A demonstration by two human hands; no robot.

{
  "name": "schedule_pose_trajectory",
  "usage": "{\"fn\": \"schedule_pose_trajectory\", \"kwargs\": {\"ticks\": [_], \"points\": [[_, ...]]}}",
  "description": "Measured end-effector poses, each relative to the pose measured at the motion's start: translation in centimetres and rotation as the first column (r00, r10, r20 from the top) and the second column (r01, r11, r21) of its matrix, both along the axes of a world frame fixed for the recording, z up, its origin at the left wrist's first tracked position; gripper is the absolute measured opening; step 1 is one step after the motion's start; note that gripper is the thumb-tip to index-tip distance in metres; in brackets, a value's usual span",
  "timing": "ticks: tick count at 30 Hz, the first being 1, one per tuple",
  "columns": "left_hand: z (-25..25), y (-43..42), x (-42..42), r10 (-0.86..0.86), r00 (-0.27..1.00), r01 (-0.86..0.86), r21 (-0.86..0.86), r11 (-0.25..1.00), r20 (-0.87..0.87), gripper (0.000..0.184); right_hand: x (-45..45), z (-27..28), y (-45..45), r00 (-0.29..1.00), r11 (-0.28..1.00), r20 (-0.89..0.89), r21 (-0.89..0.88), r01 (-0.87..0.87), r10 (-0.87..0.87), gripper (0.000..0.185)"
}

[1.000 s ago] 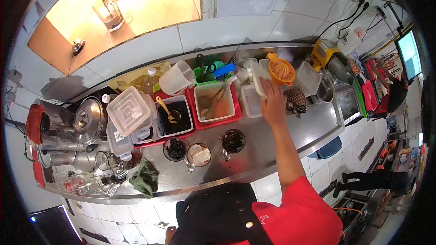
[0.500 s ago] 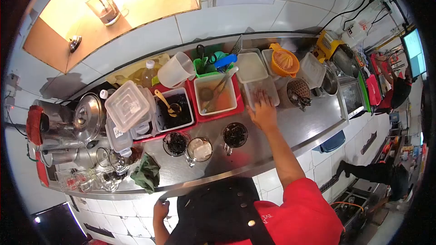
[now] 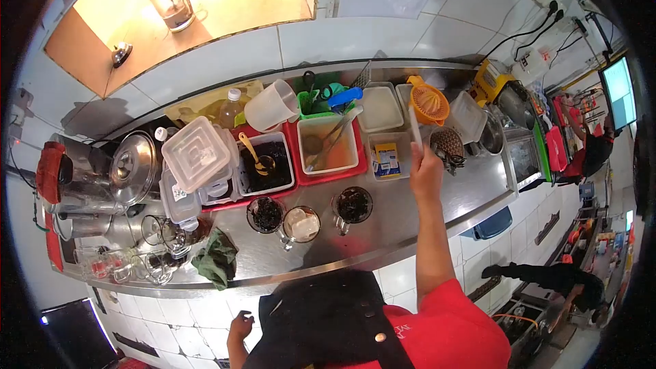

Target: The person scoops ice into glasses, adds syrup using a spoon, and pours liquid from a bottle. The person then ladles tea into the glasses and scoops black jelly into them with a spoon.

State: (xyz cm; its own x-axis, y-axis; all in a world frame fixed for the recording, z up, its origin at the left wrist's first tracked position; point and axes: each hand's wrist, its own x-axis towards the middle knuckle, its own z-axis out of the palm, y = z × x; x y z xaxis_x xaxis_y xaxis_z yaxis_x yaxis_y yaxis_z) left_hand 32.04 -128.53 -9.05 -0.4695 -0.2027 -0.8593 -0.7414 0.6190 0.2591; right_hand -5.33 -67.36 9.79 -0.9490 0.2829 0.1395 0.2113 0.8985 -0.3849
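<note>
My right hand (image 3: 426, 167) holds a pale plastic lid (image 3: 414, 123) on edge, beside the orange citrus juicer (image 3: 429, 102). Just left of it, an uncovered container (image 3: 372, 163) shows a yellow and blue packet (image 3: 387, 159) inside. A pineapple (image 3: 447, 147) lies to the right of the hand. My left hand (image 3: 242, 324) hangs low in front of the counter, empty, with its fingers partly curled and apart. Two mugs of dark contents (image 3: 264, 214) (image 3: 352, 205) and one with pale chunks (image 3: 301, 224) stand on the steel counter.
Tubs of dark jelly (image 3: 265, 181) and orange liquid (image 3: 339, 155) sit in red trays. Stacked lids (image 3: 196, 154), a green cloth (image 3: 215, 258) and glass mugs (image 3: 123, 264) are at the left. Another person (image 3: 560, 279) bends over at the far right.
My right hand has lifted the lid off the container and tilted it upright, exposing the packet. My left hand's fingers have spread, and the person at the right has bent over.
</note>
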Motion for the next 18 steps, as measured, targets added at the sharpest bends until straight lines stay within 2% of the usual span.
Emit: {"fn": "schedule_pose_trajectory", "kwargs": {"ticks": [1, 2, 3, 4, 6, 7, 8, 9, 10, 12, 13, 14, 15, 16, 17, 18], "points": [[-0.2, -0.1, 0.5, -0.04, 0.999, 0.04, -0.013, 0.999, 0.025, 0.038, -0.1, 0.2, -0.5, 0.976, 0.999, -0.213, 0.022, 0.044, -0.039, 0.041], [-0.4, -0.3, 1.0, -0.079, 0.995, 0.08, -0.026, 0.996, 0.053, 0.038, -0.9, 0.3, -1.1, 0.977, 0.999, -0.21, 0.02, 0.046, -0.04, 0.041], [1.8, 0.7, -0.4, -0.186, 0.976, 0.193, -0.065, 0.979, 0.11, 0.037, -2.6, 0.6, -2.0, 0.958, 0.996, -0.287, 0.092, 0.004, 0.023, 0.042], [1.4, 0.3, -0.3, -0.185, 0.976, 0.193, -0.067, 0.979, 0.116, 0.037, -4.4, 0.8, -2.5, 0.93, 0.985, -0.357, 0.167, -0.032, 0.091, 0.043], [-0.9, -1.5, 0.0, -0.05, 0.995, 0.045, 0.062, 0.997, 0.082, 0.037, -7.9, -1.3, -2.1, 0.924, 0.951, -0.293, 0.255, -0.173, 0.246, 0.048], [-0.4, -1.4, -0.8, -0.015, 0.999, 0.012, 0.082, 0.997, 0.034, 0.036, -9.2, -3.9, -1.2, 0.924, 0.951, -0.292, 0.257, -0.175, 0.249, 0.048], [0.4, -1.1, -1.5, 0.071, 0.997, -0.074, 0.088, 0.993, 0.03, 0.036, -10.5, -7.2, 0.0, 0.913, 0.911, -0.249, 0.343, -0.228, 0.323, 0.048], [0.4, -1.3, -1.4, 0.057, 0.997, -0.053, 0.084, 0.995, -0.051, 0.036, -11.2, -8.8, 0.5, 0.898, 0.862, -0.203, 0.423, -0.279, 0.39, 0.048], [0.6, -1.4, -1.9, 0.042, 0.99, -0.031, 0.077, 0.997, -0.136, 0.036, -11.1, -6.9, -0.1, 0.895, 0.863, -0.213, 0.424, -0.276, 0.391, 0.048], [3.2, -0.2, -1.9, 0.091, 0.978, -0.086, 0.036, 0.996, -0.186, 0.036, -8.7, -3.9, -1.0, 0.849, 0.94, -0.429, 0.272, -0.205, 0.309, 0.051], [5.6, 0.9, -2.9, 0.151, 0.986, -0.15, 0.021, 0.988, -0.068, 0.037, -7.2, -4.5, -0.7, 0.849, 0.941, -0.43, 0.271, -0.204, 0.308, 0.051], [3.5, -0.4, -0.9, 0.085, 0.993, -0.085, 0.001, 0.996, -0.083, 0.037, -5.5, -5.5, 0.1, 0.96, 0.993, -0.256, 0.004, -0.114, 0.111, 0.055], [3.7, -0.7, -0.3, 0.033, 0.999, -0.032, 0.024, 0.999, -0.025, 0.037, -4.7, -5.8, 0.4, 0.999, 0.971, -0.023, -0.236, 0.04, -0.047, 0.06], [3.6, -0.9, 0.1, -0.02, 0.999, 0.018, 0.05, 0.999, 0.031, 0.037, -5.0, -6.4, 0.4, 0.999, 0.971, -0.023, -0.237, 0.041, -0.047, 0.06], [3.4, -1.3, 0.4, 0.02, 0.994, -0.032, 0.108, 0.994, 0.104, 0.037, -5.3, -7.2, 0.1, 0.94, 0.993, 0.341, -0.112, 0.047, -0.006, 0.068], [4.2, -1.1, -0.4, -0.07, 0.987, 0.053, 0.117, 0.992, 0.144, 0.04, -5.9, -7.7, -0.6, 0.747, 1.0, 0.665, 0.007, 0.007, -0.01, 0.077]]}}
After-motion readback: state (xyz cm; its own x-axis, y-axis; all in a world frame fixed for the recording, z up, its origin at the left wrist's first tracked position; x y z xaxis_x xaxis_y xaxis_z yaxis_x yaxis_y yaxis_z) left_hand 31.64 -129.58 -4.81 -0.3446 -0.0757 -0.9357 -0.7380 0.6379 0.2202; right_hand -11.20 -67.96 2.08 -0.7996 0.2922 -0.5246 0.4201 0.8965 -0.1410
